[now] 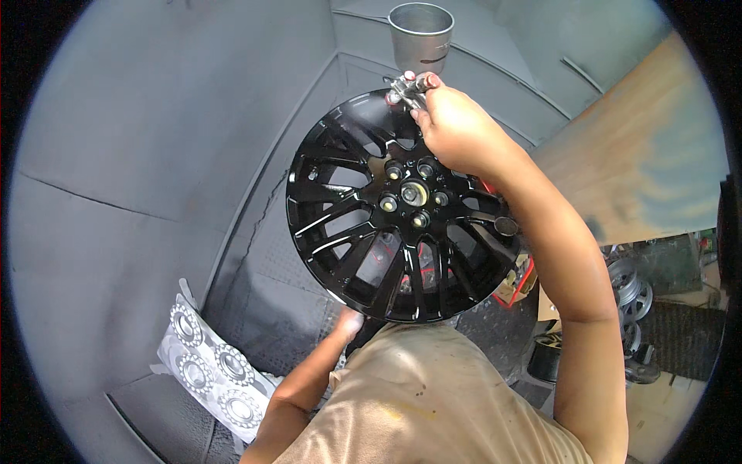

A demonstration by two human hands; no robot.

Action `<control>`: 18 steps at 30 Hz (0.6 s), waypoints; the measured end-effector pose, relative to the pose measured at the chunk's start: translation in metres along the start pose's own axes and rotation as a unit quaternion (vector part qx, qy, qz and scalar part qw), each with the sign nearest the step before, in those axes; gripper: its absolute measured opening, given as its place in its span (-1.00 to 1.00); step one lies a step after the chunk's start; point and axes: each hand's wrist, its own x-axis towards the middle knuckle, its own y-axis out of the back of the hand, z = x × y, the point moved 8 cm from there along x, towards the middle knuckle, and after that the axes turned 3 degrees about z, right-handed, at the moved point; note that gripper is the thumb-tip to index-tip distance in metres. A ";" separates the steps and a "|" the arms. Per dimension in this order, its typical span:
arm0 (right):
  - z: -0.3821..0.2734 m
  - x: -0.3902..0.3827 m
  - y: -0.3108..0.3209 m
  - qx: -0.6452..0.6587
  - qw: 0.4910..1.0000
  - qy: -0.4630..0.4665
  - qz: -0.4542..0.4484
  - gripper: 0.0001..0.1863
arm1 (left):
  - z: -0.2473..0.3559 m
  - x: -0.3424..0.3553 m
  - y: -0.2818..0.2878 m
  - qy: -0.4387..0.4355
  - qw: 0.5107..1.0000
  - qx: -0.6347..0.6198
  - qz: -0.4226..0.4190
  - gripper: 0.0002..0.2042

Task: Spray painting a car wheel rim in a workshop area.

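A glossy black multi-spoke wheel rim [363, 267] lies face up before me, with pale fittings in its center holes. My right hand [452, 124] is closed on a small metal spray gun [410, 90] over the rim's top edge. My left hand [349, 321] is at the rim's lower left edge, touching it or just below it; its fingers are hidden under the rim. Behind the gun stands a metal cup [421, 42]. A round dark piece [505, 226] sits at the rim's right edge, beside my right forearm.
Grey booth walls [131, 116] rise at the left and back. A sheet with round painted silhouettes [209, 359] leans at lower left. A tan overspray-marked panel [626, 155] stands at right, above stacked silver rims [634, 294], a mat and clutter. Red stand bars show under the rim.
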 end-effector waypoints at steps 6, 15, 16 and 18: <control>0.003 0.004 -0.002 -0.011 1.000 0.006 0.017 -0.67 | 0.052 -0.028 -0.025 0.016 0.984 0.125 -0.124 -0.65; 0.002 0.002 0.002 -0.020 0.999 -0.004 0.026 -0.66 | 0.014 0.005 0.000 0.047 0.987 0.095 -0.119 -0.58; 0.003 0.001 0.004 -0.023 0.999 -0.014 0.024 -0.65 | -0.010 0.019 0.010 0.104 0.989 0.042 -0.097 -0.58; 0.003 0.000 0.004 -0.023 0.999 -0.022 0.020 -0.65 | -0.009 0.036 0.041 0.051 0.997 -0.004 0.052 -0.62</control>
